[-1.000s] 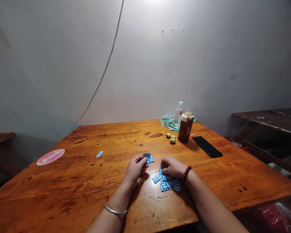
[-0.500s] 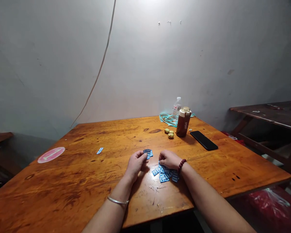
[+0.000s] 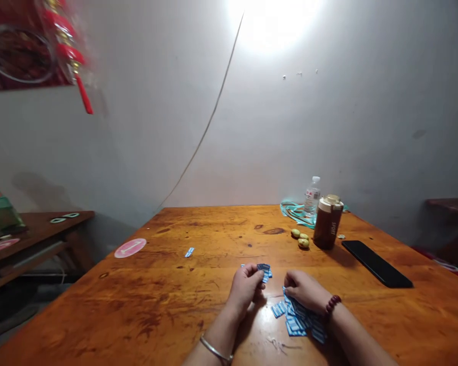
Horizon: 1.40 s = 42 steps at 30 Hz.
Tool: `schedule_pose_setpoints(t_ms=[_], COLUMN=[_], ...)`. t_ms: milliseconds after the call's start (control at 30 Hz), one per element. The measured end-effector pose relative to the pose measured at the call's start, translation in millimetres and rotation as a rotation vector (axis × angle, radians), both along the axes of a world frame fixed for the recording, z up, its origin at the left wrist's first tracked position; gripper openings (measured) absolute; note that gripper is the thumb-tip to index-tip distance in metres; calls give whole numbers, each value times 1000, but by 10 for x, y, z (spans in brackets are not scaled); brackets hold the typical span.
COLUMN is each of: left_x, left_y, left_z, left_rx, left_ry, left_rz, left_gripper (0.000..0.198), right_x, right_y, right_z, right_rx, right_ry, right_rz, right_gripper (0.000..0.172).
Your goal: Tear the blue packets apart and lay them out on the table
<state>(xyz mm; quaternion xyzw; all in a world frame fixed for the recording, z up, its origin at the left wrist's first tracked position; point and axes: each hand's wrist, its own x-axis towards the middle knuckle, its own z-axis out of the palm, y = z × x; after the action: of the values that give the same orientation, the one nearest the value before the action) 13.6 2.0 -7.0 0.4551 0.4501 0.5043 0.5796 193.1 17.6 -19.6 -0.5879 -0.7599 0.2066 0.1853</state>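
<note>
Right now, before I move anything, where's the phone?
In the head view, the black phone lies on the right side of the table, just right of the brown sport bottle and beyond the right hand.

Wooden table (image 3: 99,305), apparently blue packets (image 3: 299,317)

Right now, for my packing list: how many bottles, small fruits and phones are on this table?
Bottles: 2 (clear water bottle, brown SPORT flask)
Small yellow-green fruits: 3
Phones: 1 (black phone)
Total: 6
</note>
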Motion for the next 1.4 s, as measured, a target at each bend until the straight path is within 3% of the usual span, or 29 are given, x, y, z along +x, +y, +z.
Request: schedule_pose_setpoints(t_ms=[600, 800, 967, 1067, 1167, 1267, 1400], left_x=[7, -3, 2, 8, 17, 20, 13], left_y=[24, 2, 4, 1, -11, -18, -7], left_z=[26, 40, 18, 10, 28, 40, 27], left_rx=[33, -29, -39, -45, -43, -43, -61], left_ry=[22, 15, 34, 52, 28, -20, -40], left_rz=[-15, -28, -31, -48, -65, -76, -132], left_gripper=[18, 23, 22, 22, 20, 19, 19], right_x=[-5, -6, -29, -130, -291, -416, -442], right_y=[-34, -14, -49, -123, -197, -222, -182], right_z=[32, 47, 224, 335, 353, 287, 191], right_rx=[68, 50, 48, -8, 29, 128, 138], right_ry=[-53, 303, 650, 827, 827, 758, 754], right_rz=[84, 102, 150, 239, 261, 202, 114], right_gripper=[12, 8, 2, 8, 7, 4, 7])
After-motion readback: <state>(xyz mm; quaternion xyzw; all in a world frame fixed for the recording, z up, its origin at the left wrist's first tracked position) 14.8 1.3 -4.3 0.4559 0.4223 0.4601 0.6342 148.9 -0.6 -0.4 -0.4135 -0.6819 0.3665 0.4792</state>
